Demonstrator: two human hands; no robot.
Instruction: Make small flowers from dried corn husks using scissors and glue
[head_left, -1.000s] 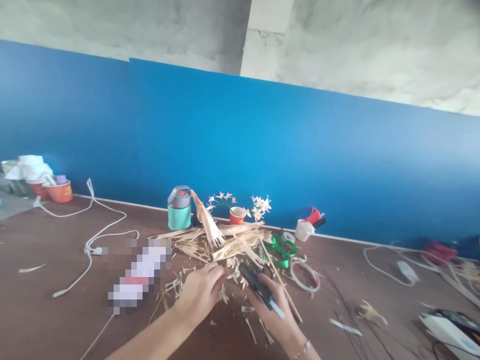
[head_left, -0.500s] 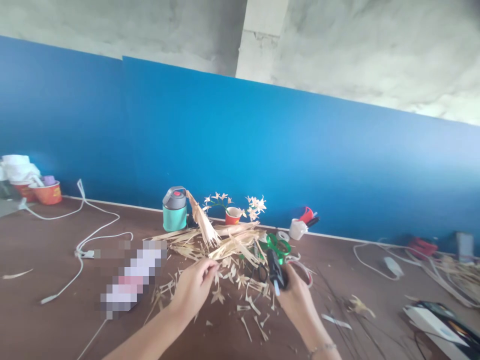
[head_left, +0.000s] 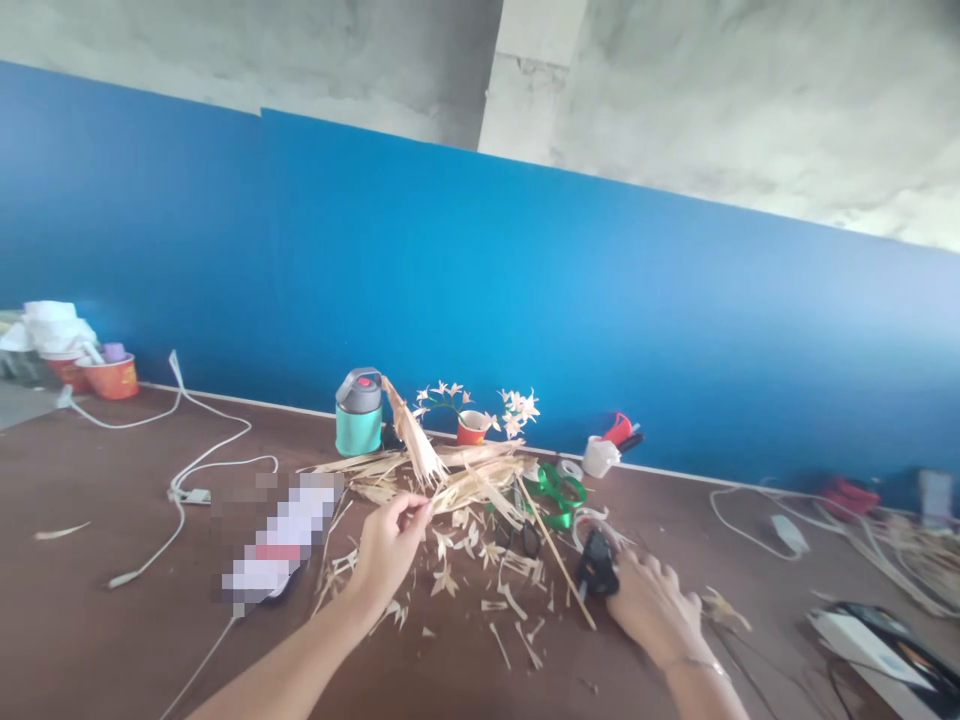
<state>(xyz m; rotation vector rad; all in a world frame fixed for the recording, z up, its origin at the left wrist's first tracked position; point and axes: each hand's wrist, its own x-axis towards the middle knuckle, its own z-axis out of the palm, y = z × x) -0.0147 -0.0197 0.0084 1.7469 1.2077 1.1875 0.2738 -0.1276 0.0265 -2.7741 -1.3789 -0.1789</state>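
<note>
My left hand (head_left: 394,540) is closed in a pinch in front of the pile of dried husks (head_left: 480,480). Whatever its fingertips hold is too small to make out. Over the table on the right, my right hand (head_left: 660,605) has its fingers spread, palm down. Beside its thumb side lies a black tool (head_left: 598,563) that looks like a glue gun; the hand does not wrap around it. Between the hands are small husk flowers (head_left: 445,579), cut scraps (head_left: 529,650), a long dry stalk (head_left: 559,560) and scissors (head_left: 529,540).
Behind the husks stand a teal flask (head_left: 358,430) and a red cup (head_left: 472,428) with flower sprigs. Green ribbon (head_left: 562,492) and a white container (head_left: 600,456) sit right of them. White cables (head_left: 180,490) cross the left side. A blue partition (head_left: 525,290) borders the table.
My right hand has moved right, and its grip on the black tool has loosened into spread fingers. The long stalk shows more fully. My left hand stays pinched near the husks.
</note>
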